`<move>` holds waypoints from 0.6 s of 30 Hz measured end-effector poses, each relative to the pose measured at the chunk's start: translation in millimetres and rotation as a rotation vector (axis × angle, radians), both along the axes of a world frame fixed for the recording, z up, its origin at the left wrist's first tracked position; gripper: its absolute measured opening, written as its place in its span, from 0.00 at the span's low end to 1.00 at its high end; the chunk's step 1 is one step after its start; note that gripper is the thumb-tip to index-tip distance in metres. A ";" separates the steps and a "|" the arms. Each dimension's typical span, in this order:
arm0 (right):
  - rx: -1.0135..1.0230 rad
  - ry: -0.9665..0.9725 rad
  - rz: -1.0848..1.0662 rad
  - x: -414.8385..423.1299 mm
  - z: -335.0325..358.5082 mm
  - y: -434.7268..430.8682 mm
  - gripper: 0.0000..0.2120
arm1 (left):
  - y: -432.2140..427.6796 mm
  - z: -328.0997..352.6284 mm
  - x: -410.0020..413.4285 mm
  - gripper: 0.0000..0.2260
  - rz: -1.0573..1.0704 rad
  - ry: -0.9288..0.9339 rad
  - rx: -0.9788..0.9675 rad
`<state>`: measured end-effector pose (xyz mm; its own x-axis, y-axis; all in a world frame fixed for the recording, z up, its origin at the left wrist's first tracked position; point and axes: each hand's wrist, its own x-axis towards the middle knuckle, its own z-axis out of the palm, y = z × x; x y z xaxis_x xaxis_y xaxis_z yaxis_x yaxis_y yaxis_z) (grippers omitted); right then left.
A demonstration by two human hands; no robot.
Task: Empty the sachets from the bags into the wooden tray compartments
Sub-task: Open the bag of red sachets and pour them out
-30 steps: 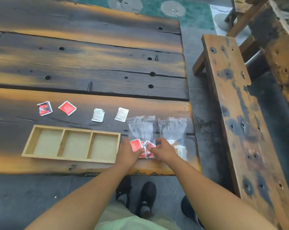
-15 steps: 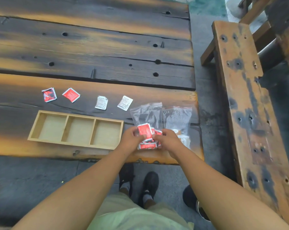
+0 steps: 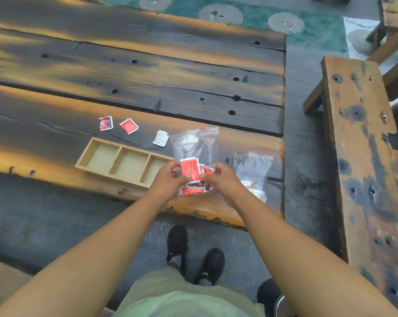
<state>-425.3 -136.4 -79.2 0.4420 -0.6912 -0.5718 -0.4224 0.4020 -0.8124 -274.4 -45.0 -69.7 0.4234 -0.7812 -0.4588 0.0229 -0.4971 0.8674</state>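
sachet bag (image 3: 194, 145) between the fingers (image 3: 169, 167)

Clear bag (image 3: 194, 145) of red sachets (image 3: 190, 172) near wooden tray (image 3: 84, 154)

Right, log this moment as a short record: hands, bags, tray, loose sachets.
left hand: pinches the red-sachet bag at its lower end
right hand: pinches the same bag from the other side
red-sachet bag: clear, upright, sachets bunched low between the hands
white-sachet bag: lies on the table, right of the held bag, untouched
wooden tray: three compartments, no sachets seen inside; right one partly hidden by left hand
loose: red sachet, second red sachet, white sachet, on the table beyond the tray
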 end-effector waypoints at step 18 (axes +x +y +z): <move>-0.011 -0.097 0.144 125.4 10.7 58.2 0.14 | 82.1 3.1 93.6 0.12 0.301 0.151 -0.066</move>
<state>-299.9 -78.3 -68.5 0.5900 -0.6224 -0.5144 -0.3942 0.3340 -0.8562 -180.8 37.1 -66.6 0.5708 -0.6616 -0.4863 0.2907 -0.3911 0.8732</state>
